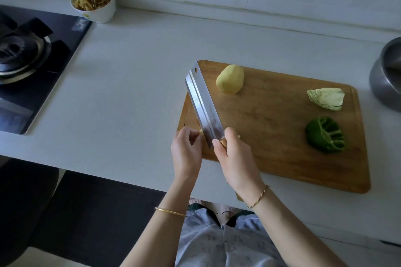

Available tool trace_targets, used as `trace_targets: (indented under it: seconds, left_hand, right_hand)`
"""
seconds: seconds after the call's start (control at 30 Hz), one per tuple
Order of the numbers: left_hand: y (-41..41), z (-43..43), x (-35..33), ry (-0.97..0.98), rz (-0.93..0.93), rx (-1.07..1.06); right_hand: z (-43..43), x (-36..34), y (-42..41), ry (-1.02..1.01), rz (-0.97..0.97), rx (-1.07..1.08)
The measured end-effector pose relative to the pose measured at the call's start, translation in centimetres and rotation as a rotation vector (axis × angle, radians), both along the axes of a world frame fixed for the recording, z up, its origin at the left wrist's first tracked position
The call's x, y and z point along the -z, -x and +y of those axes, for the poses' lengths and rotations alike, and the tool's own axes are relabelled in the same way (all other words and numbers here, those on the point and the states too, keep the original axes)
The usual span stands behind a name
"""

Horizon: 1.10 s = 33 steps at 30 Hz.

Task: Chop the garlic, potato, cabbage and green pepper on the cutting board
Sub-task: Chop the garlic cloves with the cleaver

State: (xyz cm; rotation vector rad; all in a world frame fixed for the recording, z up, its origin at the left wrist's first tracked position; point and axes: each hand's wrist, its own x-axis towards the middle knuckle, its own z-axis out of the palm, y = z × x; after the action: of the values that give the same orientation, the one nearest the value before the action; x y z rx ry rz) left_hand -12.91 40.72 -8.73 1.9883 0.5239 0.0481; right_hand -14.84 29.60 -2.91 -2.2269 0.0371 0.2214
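A wooden cutting board [271,132] lies on the white counter. On it sit a peeled potato [230,79] at the far left, a cabbage wedge [326,98] at the far right and a cut green pepper [325,134] below the cabbage. My right hand [235,154] grips the handle of a steel cleaver [202,102], whose blade points away over the board's left edge. My left hand [187,147] pinches a small pale garlic clove [201,132] against the blade near the board's front left corner. The clove is mostly hidden.
A white bowl [97,10] of shredded food stands at the back left by the wall. A black gas stove [32,60] fills the left side. A steel pot [388,80] sits beyond the board's right end. The counter's front edge runs just below my hands.
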Motion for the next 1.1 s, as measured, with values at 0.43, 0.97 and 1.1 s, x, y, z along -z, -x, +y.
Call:
trace_targets:
  seconds: [0.43,0.97,1.1]
  left_hand:
    - [-0.2,0.2,0.1,0.057,0.003,-0.016]
    - [-0.1,0.3,-0.4,0.114,0.032,-0.03]
    - [-0.1,0.2,-0.9,0.123,0.06,-0.034]
  right_hand:
    - [1.0,-0.7,-1.1,0.1,0.052,-0.035]
    - [1.4,0.6,-1.4,0.095,0.079,-0.021]
    - [0.6,0.9,-1.2,-0.016,0.104,0.065]
